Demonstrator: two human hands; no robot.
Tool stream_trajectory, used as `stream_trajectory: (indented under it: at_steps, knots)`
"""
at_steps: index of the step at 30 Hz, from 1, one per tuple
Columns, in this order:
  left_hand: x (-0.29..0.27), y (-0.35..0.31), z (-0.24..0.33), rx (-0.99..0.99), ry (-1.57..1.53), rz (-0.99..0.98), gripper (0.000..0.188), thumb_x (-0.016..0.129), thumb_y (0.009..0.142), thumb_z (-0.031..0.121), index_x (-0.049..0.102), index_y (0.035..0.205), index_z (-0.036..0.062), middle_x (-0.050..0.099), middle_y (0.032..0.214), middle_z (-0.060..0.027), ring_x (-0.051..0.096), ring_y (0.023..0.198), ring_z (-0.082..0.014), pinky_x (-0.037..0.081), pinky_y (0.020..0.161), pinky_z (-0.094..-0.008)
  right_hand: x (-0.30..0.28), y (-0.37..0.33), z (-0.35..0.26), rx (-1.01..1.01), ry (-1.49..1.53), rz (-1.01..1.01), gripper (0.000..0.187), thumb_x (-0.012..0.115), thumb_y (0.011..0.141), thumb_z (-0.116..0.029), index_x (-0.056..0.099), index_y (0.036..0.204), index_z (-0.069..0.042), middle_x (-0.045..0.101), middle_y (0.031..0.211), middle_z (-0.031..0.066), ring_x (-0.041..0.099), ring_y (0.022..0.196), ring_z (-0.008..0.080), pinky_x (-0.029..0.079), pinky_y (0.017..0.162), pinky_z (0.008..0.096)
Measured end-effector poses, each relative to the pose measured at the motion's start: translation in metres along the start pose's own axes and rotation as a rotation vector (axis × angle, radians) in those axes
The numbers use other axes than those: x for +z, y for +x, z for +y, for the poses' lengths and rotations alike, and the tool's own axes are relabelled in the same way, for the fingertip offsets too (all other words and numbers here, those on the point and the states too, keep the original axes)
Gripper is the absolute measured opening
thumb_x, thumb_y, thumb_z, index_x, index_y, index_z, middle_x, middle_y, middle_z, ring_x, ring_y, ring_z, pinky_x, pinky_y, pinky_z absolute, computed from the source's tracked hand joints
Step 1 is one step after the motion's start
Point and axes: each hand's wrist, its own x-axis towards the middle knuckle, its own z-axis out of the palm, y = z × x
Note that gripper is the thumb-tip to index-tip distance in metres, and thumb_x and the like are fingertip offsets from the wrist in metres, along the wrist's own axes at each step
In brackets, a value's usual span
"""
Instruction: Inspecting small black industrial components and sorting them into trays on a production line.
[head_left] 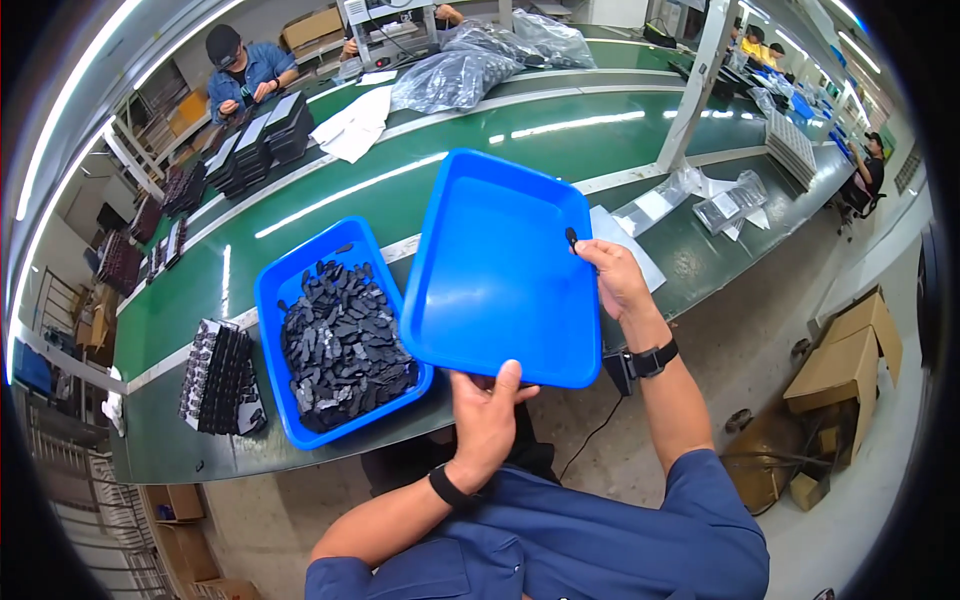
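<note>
Here, black piece (571,236), jutting from right fingers (598,253)

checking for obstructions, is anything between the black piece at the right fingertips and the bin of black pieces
Yes: the blue tray held by the left hand lies between the black piece and bin in view, its lower-left corner overlapping the bin's rim.

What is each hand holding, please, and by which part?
The left hand grips the tilted blue tray by its near rim; the right hand pinches a black piece by its lower end.
</note>
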Motion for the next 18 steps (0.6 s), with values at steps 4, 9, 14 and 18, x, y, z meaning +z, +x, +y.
stream_trajectory:
  at_steps: [4,9,14,18]
  knots:
    - [-0.018,-0.006,-0.010,-0.147,-0.013,-0.177,0.030,0.060,0.106,0.015,0.046,0.128,0.0025,0.062,0.120,-0.0134,0.070,0.093,-0.0187,0.063,0.068,-0.0307,-0.004,0.016,0.012,0.011,-0.213,0.093,0.018,0.070,0.100,-0.018,0.073,0.104,-0.001,0.071,0.096,0.0043,0.065,0.087,0.0119,0.053,0.081,0.0288]
    - [-0.059,0.001,0.040,-0.072,0.892,-0.727,0.007,0.064,0.100,0.012,0.061,0.100,0.0051,0.063,0.122,-0.0119,0.069,0.104,-0.0239,0.059,0.086,-0.0400,-0.018,0.020,0.010,0.006,-0.491,0.091,0.020,0.070,0.098,-0.019,0.073,0.105,-0.001,0.071,0.093,0.0069,0.065,0.081,0.0163,0.052,0.076,0.0312]
    - [-0.074,0.020,0.058,0.897,1.392,-0.676,0.004,0.066,0.089,0.011,0.064,0.088,0.0078,0.064,0.120,-0.0115,0.066,0.112,-0.0309,0.048,0.106,-0.0463,0.022,0.016,-0.036,-0.405,-1.348,0.067,0.021,0.069,0.096,-0.021,0.076,0.104,-0.003,0.071,0.091,0.0129,0.066,0.078,0.0262,0.053,0.076,0.0363]
    - [-0.089,0.025,0.039,0.850,1.389,-0.815,0.004,0.064,0.086,0.012,0.065,0.088,0.0085,0.064,0.117,-0.0116,0.064,0.111,-0.0303,0.044,0.110,-0.0463,0.084,0.065,-0.052,-0.644,-1.396,-0.223,0.021,0.068,0.094,-0.021,0.078,0.103,-0.004,0.073,0.092,0.0193,0.069,0.079,0.0368,0.054,0.075,0.0429]
